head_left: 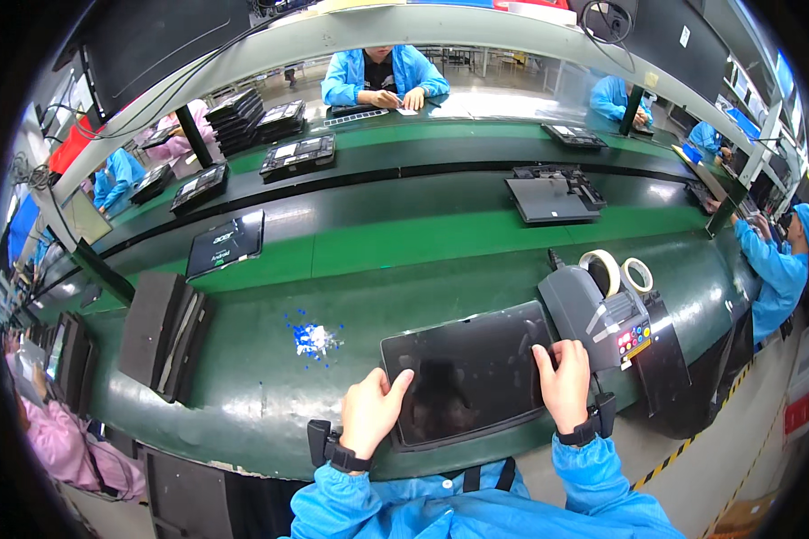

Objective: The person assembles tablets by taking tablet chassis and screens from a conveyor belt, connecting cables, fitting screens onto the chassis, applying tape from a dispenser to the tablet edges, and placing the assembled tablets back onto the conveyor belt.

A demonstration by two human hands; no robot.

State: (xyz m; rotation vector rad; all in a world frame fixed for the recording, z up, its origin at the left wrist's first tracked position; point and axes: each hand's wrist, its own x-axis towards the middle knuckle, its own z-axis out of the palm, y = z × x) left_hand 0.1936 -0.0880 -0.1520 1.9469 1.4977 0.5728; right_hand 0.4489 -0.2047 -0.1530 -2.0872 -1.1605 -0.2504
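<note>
If gripped unevenly, possible slipping or twisting of the dark tablet (pixel 463 386), owing to glossy glass and contact mainly at the short sides. Location: apparently flat on the green bench (pixel 261 395), close to the front edge, between left hand (pixel 375 413) and right hand (pixel 566 377). Both thumbs at the short edges, over the glossy face; remaining fingers loosely bent; impossible to tell whether hooked beneath the rim or merely resting alongside. Also conceivable: knocking of a corner against the grey tape dispenser (pixel 570 298), through too wide a swing to the right; scratching by loose particles, through drift toward the heap of blue and white bits (pixel 315 340); further smearing, from bare skin. Materials and shapes: rectangular tablet with rounded corners and cloudy smudges on black glass; smooth, light-reflecting bench covering; boxy plastic dispenser bearing ring-shaped cream tape rolls (pixel 613 268); speck-like bits in a scattered mound; at left, upright matt dark foam-like slabs (pixel 151 332), side by side
</note>
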